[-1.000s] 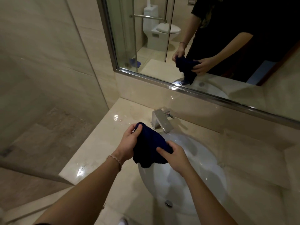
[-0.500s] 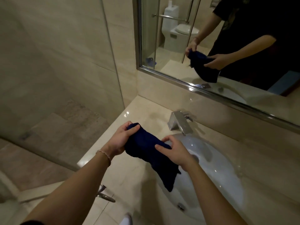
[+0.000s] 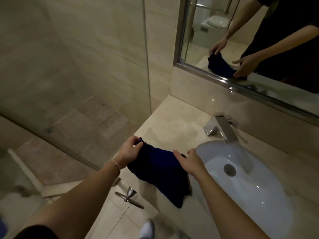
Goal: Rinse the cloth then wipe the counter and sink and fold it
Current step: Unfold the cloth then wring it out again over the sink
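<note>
Your left hand [image 3: 128,152] pinches the dark blue cloth's [image 3: 160,171] far corner; your right hand [image 3: 189,162] rests flat on it, fingers straight, over the counter [image 3: 174,121] beside the sink [image 3: 250,183]. Align edges before folding.

No text, label, brand, number or sign can be read anywhere in the head view.
</note>
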